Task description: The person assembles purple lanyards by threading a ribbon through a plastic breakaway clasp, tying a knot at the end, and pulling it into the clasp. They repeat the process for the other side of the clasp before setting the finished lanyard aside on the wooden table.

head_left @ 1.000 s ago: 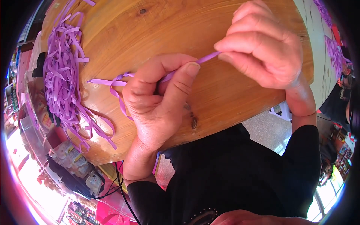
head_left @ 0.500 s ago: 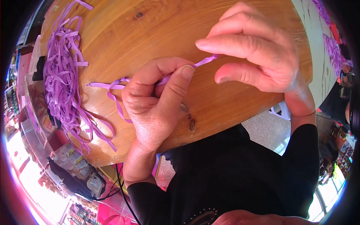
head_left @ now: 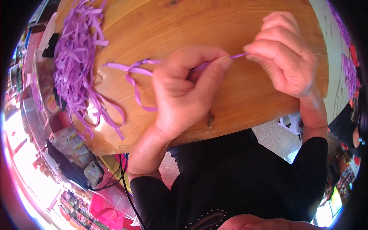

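A narrow purple ribbon (head_left: 129,68) runs through my left hand (head_left: 188,84), which pinches it between thumb and forefinger. The ribbon's free end and a hanging loop stick out on the left side of that hand, with a small knot near the knuckles. On the other side, a short taut stretch spans to my right hand (head_left: 283,55), whose thumb and forefinger are closed on its tip. Both hands are raised over the wooden table (head_left: 237,99). The part of the ribbon inside my left palm is hidden.
A big tangled heap of purple ribbons (head_left: 76,57) lies along the table's left side, several strands trailing toward the near edge. Black cables (head_left: 124,180) hang below the left corner. Beyond the table's right edge is a pale surface (head_left: 333,57) with more purple ribbons (head_left: 349,73).
My right thumb and fingers, apart before, have closed on the ribbon's right end. The ribbon there is now pulled straight. Both hands appear farther right in view, and the view itself has shifted.
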The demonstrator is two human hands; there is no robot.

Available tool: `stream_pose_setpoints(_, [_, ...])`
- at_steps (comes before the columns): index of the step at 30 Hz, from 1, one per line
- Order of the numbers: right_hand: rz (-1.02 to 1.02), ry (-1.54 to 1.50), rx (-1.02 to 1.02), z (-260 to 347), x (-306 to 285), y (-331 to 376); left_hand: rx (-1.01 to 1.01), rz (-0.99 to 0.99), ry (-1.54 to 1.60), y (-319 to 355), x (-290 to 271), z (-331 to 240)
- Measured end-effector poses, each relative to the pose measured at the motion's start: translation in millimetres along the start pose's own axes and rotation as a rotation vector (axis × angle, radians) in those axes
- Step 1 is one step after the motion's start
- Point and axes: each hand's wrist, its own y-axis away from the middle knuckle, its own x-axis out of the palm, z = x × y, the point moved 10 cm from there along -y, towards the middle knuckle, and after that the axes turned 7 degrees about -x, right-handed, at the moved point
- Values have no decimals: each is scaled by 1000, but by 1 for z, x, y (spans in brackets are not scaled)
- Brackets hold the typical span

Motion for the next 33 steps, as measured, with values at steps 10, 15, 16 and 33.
stream_pose_setpoints(10, [-160,210,483,-82,-44,24,636,-352,-707,13,-42,-74])
stream_pose_setpoints(15, [27,508,373,-57,-16,7,428,-313,-837,13,-72,-51])
stream_pose_setpoints(16, [15,389,297,-46,-5,3,455,-297,-871,15,-69,-48])
stream_pose_setpoints(33, [101,6,-57,-3,87,-37,486,-206,-696,-1,-45,-26])
